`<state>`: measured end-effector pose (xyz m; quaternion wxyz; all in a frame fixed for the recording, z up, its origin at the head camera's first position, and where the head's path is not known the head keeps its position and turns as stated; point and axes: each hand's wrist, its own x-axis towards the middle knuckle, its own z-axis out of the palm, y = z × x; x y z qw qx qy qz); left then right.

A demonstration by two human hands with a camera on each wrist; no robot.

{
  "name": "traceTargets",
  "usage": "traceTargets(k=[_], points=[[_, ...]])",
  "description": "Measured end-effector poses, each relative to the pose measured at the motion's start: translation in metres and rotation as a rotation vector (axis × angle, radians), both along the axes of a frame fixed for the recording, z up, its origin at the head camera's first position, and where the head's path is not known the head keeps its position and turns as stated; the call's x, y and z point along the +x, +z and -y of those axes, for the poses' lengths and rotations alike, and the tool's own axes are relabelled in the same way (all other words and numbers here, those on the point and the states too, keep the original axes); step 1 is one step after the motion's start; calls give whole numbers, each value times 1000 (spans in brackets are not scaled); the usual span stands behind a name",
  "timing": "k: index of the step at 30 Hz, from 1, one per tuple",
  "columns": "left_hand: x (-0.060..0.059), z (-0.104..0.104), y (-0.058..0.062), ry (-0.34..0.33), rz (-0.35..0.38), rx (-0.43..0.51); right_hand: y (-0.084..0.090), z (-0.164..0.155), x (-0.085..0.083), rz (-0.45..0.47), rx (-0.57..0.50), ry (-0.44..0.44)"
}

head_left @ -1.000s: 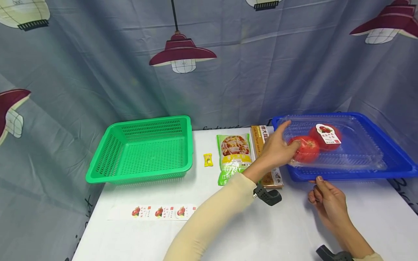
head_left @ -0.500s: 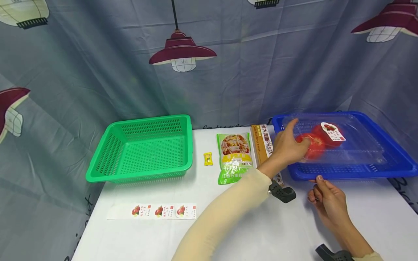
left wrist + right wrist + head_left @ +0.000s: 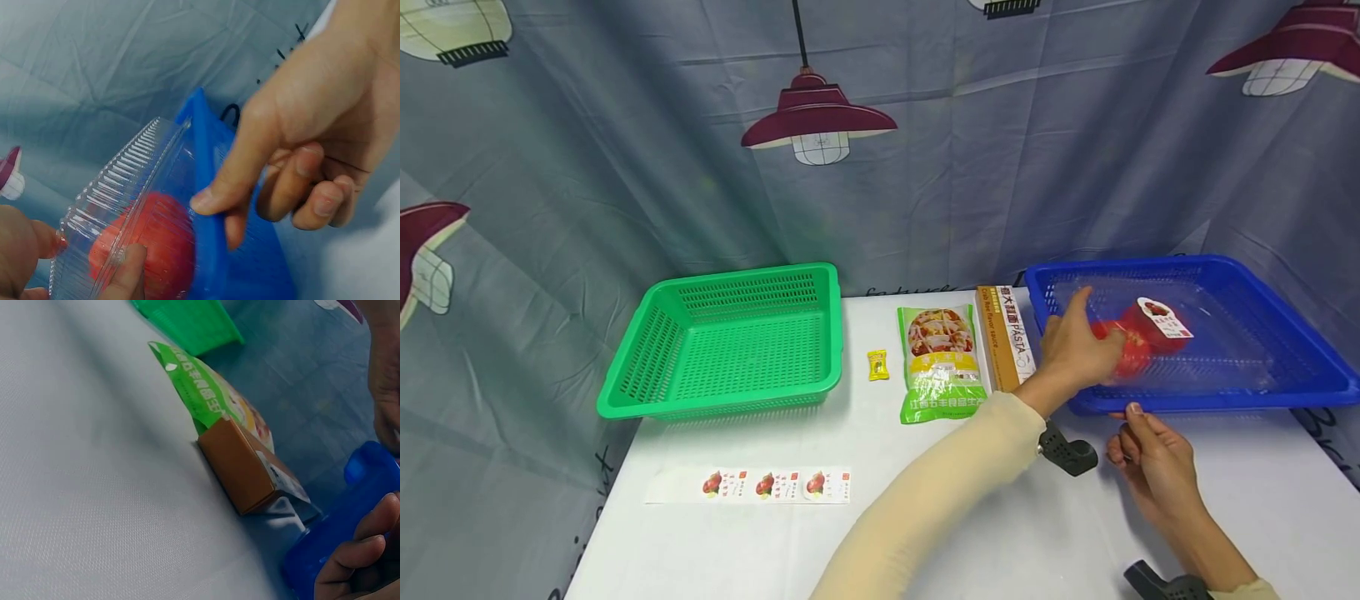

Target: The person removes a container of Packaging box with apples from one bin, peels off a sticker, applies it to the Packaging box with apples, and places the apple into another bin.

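Head view: my left hand (image 3: 1078, 350) grips tomato box (image 3: 1157, 337) in blue tray (image 3: 1300, 350); right-hand fingers (image 3: 1138, 421) pinch tray rim, prob. to steady it.

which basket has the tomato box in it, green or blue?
The blue basket, at the table's right. The clear tomato box sits in it with the left hand on it; the green basket holds nothing.

Over the last second my left hand (image 3: 1078, 354) has carried the clear clamshell box (image 3: 1157, 342) with its two tomatoes (image 3: 1131, 354) toward two o'clock and lowered it into the blue basket (image 3: 1300, 367), where it now sits below the rim. As my arm moved off, the pasta box (image 3: 1003, 337) and the green packet (image 3: 942, 362) came fully into sight.
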<state>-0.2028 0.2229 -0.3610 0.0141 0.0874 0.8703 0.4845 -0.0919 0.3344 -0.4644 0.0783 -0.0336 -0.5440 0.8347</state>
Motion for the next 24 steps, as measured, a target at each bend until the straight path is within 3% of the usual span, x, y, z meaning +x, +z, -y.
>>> traceTargets(k=[10, 17, 24], points=[[1, -7, -6, 37, 78, -78, 0, 1, 1, 5, -6, -9], [1, -11, -4, 46, 90, -153, 0, 3, 1, 0, 11, -14], [1, -10, 0, -15, 119, -276, 1, 5, 1, 4, 15, -23]])
